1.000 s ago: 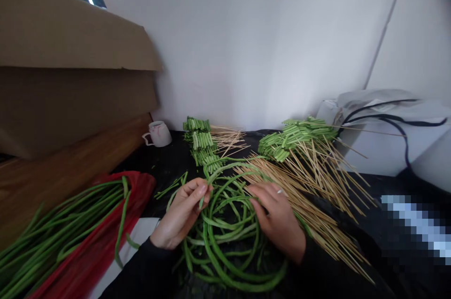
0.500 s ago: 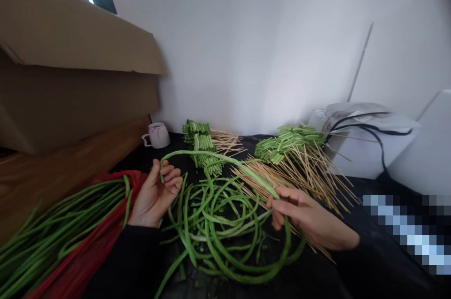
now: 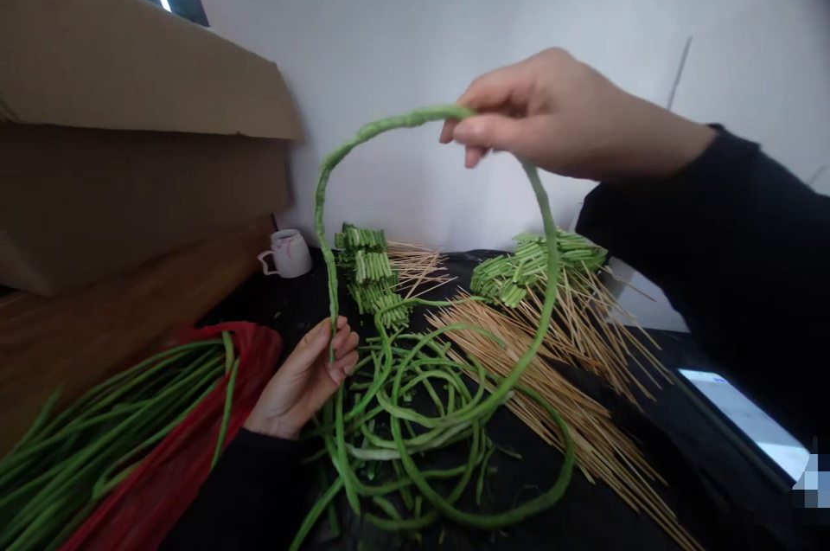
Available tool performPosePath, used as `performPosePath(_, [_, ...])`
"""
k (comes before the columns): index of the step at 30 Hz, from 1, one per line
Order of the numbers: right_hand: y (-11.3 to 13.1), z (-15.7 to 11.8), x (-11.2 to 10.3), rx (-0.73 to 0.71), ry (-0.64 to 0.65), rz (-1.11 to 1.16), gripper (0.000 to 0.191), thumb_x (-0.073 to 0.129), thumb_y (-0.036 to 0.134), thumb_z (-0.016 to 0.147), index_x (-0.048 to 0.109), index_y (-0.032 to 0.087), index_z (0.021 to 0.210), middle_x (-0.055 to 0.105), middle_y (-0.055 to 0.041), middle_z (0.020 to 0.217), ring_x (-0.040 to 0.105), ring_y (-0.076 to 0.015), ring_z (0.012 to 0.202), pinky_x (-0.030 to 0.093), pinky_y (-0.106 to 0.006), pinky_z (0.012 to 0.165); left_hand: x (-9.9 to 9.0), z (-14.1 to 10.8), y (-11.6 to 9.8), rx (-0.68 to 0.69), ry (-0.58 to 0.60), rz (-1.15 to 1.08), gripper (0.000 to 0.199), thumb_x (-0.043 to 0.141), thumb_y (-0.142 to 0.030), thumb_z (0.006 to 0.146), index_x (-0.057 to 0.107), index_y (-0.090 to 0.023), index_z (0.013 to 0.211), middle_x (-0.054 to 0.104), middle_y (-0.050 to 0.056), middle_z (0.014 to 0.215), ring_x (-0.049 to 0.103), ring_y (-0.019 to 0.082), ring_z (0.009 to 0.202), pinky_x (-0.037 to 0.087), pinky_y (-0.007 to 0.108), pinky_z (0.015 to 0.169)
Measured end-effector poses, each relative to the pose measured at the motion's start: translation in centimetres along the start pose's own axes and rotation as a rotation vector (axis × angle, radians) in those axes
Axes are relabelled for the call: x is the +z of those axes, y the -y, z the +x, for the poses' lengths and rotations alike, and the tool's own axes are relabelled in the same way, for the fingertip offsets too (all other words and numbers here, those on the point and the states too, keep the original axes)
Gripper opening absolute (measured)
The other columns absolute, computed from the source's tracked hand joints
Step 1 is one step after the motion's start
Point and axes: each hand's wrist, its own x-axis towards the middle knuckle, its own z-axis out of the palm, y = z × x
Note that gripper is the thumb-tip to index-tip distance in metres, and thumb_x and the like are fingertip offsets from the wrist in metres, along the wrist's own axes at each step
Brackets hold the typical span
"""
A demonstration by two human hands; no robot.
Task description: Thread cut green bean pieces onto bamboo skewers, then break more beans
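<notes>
A long green bean (image 3: 389, 125) arcs up between my two hands. My left hand (image 3: 311, 374) pinches it near its lower left end. Higher up, against the white wall, my right hand (image 3: 519, 114) grips it between thumb and fingers, and the rest of the bean loops down on the right towards the pile. Below lies a tangle of loose long beans (image 3: 434, 430) on a black surface. Beside my left hand, a red plastic bag (image 3: 256, 352) holds more long beans (image 3: 117, 413).
Skewered bean bundles (image 3: 373, 274) stand at the back, with another heap of them (image 3: 538, 261) to the right. Bare wooden skewers (image 3: 551, 395) lie alongside. A white mug (image 3: 289, 254), a cardboard box (image 3: 143, 136) and a lit phone screen (image 3: 745, 421) surround the work.
My right hand has risen well above the pile, pulling the bean up into a tall arc. My left hand has shifted slightly right and down, still pinching the bean.
</notes>
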Motion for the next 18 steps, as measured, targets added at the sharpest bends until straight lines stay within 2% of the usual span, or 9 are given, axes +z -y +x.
performPosePath(1, [-0.8, 0.9, 0.4, -0.056, 0.083, -0.166, 0.029, 0.062, 0.040, 0.085, 0.072, 0.013, 0.081, 0.060, 0.0067, 0.063, 0.066, -0.0144, 0.079, 0.048, -0.035, 0.079, 0.0, 0.0, 0.0, 0.001, -0.008, 0.012, 0.017, 0.077, -0.018, 0.074, 0.064, -0.013, 0.083, 0.048, -0.003, 0.066, 0.044, 0.007, 0.056, 0.038, 0.017, 0.045])
performPosePath(2, [-1.6, 1.6, 0.8, -0.085, 0.067, -0.312, 0.031, 0.063, 0.042, 0.084, 0.073, 0.013, 0.078, 0.059, 0.0058, 0.062, 0.066, -0.0189, 0.085, 0.047, -0.040, 0.081, 0.0, 0.1, 0.1, 0.005, -0.016, 0.023, 0.017, 0.077, -0.018, 0.074, 0.064, -0.013, 0.085, 0.048, -0.003, 0.067, 0.043, 0.007, 0.057, 0.038, 0.017, 0.045])
performPosePath(3, [-2.5, 2.1, 1.1, -0.074, 0.028, -0.426, 0.031, 0.063, 0.044, 0.084, 0.073, 0.015, 0.078, 0.060, 0.0043, 0.063, 0.066, -0.0220, 0.090, 0.047, -0.043, 0.082, 0.0, 0.1, 0.1, 0.006, -0.024, 0.035, 0.017, 0.076, -0.017, 0.074, 0.065, -0.013, 0.086, 0.049, -0.003, 0.068, 0.043, 0.007, 0.057, 0.038, 0.017, 0.045])
performPosePath(5, [-4.1, 2.6, 1.6, -0.041, -0.083, -0.495, 0.030, 0.060, 0.044, 0.087, 0.072, 0.016, 0.081, 0.062, 0.0026, 0.065, 0.067, -0.0215, 0.086, 0.049, -0.043, 0.081, 0.1, 0.1, 0.1, 0.004, -0.025, 0.061, 0.020, 0.077, -0.016, 0.073, 0.067, -0.013, 0.089, 0.051, -0.002, 0.069, 0.043, 0.007, 0.057, 0.038, 0.017, 0.046])
performPosePath(8, [-5.2, 2.6, 1.8, -0.048, -0.204, -0.355, 0.027, 0.052, 0.038, 0.094, 0.067, 0.017, 0.086, 0.058, 0.0057, 0.061, 0.065, -0.0119, 0.058, 0.053, -0.035, 0.070, 0.1, 0.0, 0.3, -0.011, -0.006, 0.109, 0.022, 0.079, -0.015, 0.070, 0.069, -0.012, 0.089, 0.054, 0.000, 0.071, 0.045, 0.008, 0.059, 0.040, 0.018, 0.050])
performPosePath(10, [-4.9, 2.4, 1.7, -0.027, -0.262, -0.259, 0.023, 0.050, 0.032, 0.095, 0.064, 0.017, 0.087, 0.057, 0.0068, 0.062, 0.062, -0.0087, 0.050, 0.052, -0.030, 0.062, 0.0, -0.1, 0.4, -0.024, 0.017, 0.152, 0.020, 0.080, -0.017, 0.069, 0.070, -0.012, 0.085, 0.055, 0.002, 0.071, 0.047, 0.009, 0.062, 0.042, 0.019, 0.054])
performPosePath(14, [-3.8, 2.2, 1.7, 0.014, -0.367, -0.112, 0.019, 0.046, 0.025, 0.093, 0.061, 0.014, 0.097, 0.062, 0.0014, 0.083, 0.066, -0.0109, 0.065, 0.047, -0.022, 0.057, -0.2, -0.1, 0.6, -0.035, 0.060, 0.243, 0.020, 0.082, -0.026, 0.068, 0.072, -0.012, 0.079, 0.054, 0.002, 0.065, 0.047, 0.010, 0.062, 0.042, 0.021, 0.056])
performPosePath(16, [-3.8, 2.1, 2.4, 0.013, -0.377, -0.106, 0.022, 0.041, 0.022, 0.093, 0.061, 0.014, 0.098, 0.062, -0.0001, 0.086, 0.066, -0.0136, 0.076, 0.049, -0.025, 0.064, -0.2, -0.1, 0.7, -0.031, 0.063, 0.284, 0.022, 0.083, -0.029, 0.067, 0.074, -0.013, 0.078, 0.055, 0.001, 0.062, 0.046, 0.009, 0.059, 0.041, 0.020, 0.056])
performPosePath(18, [-4.4, 1.8, 3.7, 0.002, -0.343, -0.168, 0.020, 0.042, 0.018, 0.090, 0.062, 0.015, 0.094, 0.063, -0.0024, 0.087, 0.065, -0.0187, 0.086, 0.051, -0.034, 0.077, -0.2, 0.0, 0.9, -0.036, 0.045, 0.325, 0.023, 0.084, -0.030, 0.065, 0.075, -0.013, 0.078, 0.058, 0.001, 0.063, 0.047, 0.008, 0.058, 0.041, 0.020, 0.055])
